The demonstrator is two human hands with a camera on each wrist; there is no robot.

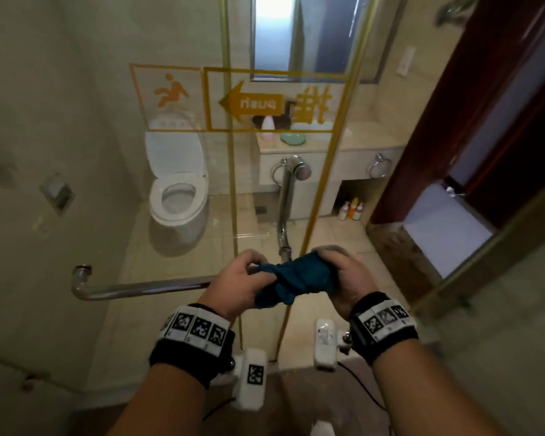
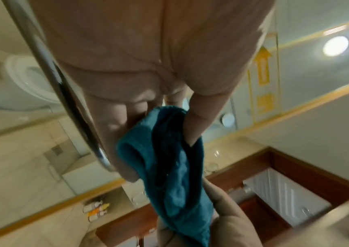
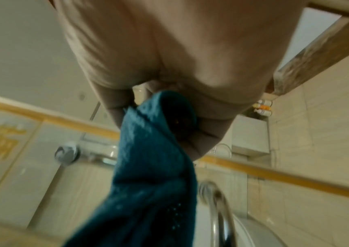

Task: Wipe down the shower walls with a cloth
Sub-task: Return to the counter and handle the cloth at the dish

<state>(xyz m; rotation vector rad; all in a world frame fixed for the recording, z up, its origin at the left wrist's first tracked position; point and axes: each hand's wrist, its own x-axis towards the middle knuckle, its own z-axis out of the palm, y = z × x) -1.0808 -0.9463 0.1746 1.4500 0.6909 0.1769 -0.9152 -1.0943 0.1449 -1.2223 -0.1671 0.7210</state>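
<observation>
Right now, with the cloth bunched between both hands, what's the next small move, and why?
Probably flatten the teal cloth into a pad in one hand and bring it to the glass wall. The left hand and right hand both grip it crumpled, off the glass, so it isn't wiping yet.

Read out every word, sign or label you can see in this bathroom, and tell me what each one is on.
"push", seen mirrored, in the orange arrow sticker on the glass door.
"推", orange character on the same glass, right of the arrow.
Slipping-figure pictogram on the glass; no words readable.
Bottles under the counter: labels too small to read.
Wristband markers: patterns only, no text.
</observation>
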